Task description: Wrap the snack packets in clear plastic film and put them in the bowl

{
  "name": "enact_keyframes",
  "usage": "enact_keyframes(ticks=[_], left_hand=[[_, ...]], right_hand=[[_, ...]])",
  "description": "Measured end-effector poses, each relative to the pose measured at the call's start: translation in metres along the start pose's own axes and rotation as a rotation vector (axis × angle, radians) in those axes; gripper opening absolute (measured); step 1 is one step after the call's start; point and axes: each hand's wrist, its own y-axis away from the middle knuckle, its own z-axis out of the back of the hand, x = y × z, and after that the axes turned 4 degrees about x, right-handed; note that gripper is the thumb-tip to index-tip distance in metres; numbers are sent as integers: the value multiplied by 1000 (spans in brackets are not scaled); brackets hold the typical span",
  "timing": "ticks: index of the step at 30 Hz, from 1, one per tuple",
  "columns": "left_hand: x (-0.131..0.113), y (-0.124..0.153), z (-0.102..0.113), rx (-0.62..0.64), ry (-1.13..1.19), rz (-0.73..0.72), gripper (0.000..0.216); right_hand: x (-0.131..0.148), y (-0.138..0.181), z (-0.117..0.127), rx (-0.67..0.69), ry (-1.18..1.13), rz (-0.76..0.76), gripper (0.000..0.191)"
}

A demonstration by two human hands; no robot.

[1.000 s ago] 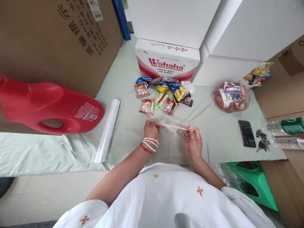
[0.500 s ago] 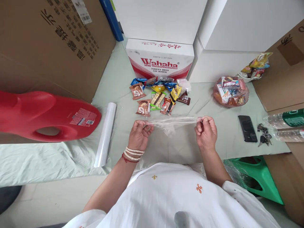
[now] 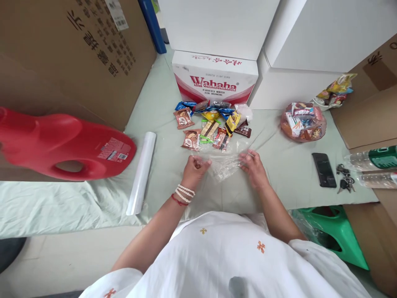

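On the near side of the snack pile (image 3: 210,129), clear plastic (image 3: 221,167) sagged; the left hand (image 3: 192,170) pinched one edge, fingers closed; the right hand (image 3: 254,169), half curled, touched the other, grip unclear; spreading seemed partly done, the pile lying outside the plastic

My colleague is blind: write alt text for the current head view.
A left hand and right hand touch clear plastic over a green cloth. Wrapped snacks lie just beyond, before a Wahaha box; a red jug is at left, a phone and keys at right.
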Motion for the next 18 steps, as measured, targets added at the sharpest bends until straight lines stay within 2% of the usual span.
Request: enact_keyframes(ticks=[2,4,7,9,11,13,16,17,18], left_hand=[[-1,0,-5,-18,39,8,46],[-5,-1,1,12,126,61,43],[-11,-5,30,140,142,147,42],[-15,-7,53,248,83,213,45],[-18,-7,73,284,-10,228,49],[-22,-4,85,191,-184,107,51],[-34,5,83,-85,-574,-315,51],[-39,8,77,-111,-694,-463,47],[-43,10,70,-64,-787,-580,42]], right_hand=[[-2,1,-6,-25,63,-42,75],[-1,-3,-2,-55,89,-64,73],[8,-12,23,-73,62,-64,62],[16,-16,42,2,61,-114,59],[23,-19,55,92,91,-176,55],[26,-20,59,130,132,-182,53],[25,-20,52,172,166,-116,54],[24,-20,49,196,172,-93,54],[22,-20,46,220,179,-73,55]])
